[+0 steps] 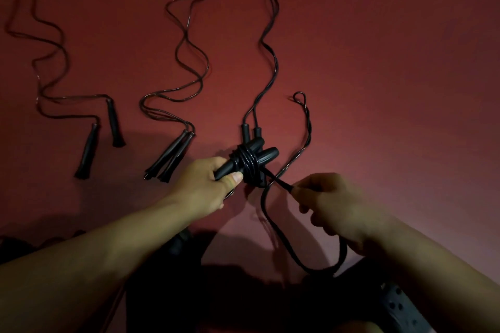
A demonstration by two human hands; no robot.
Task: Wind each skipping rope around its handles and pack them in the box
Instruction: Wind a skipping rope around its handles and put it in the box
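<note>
My left hand (209, 180) grips a pair of black skipping-rope handles (253, 158) held above the red floor, with several turns of black rope (247, 163) wound round their middle. My right hand (328, 204) pinches the doubled free rope (281, 184) just right of the bundle. From there the rope loops down past my right wrist, and its folded end (300, 96) lies on the floor farther off. Under the bundle a second pair of handles (250, 131) lies on the floor, its rope running away from me.
Two more unwound ropes lie on the red floor: one pair of handles (170, 158) at centre left, another pair (101, 138) far left, cords snaking away. A dark perforated shoe (400, 308) shows at bottom right. No box is in view.
</note>
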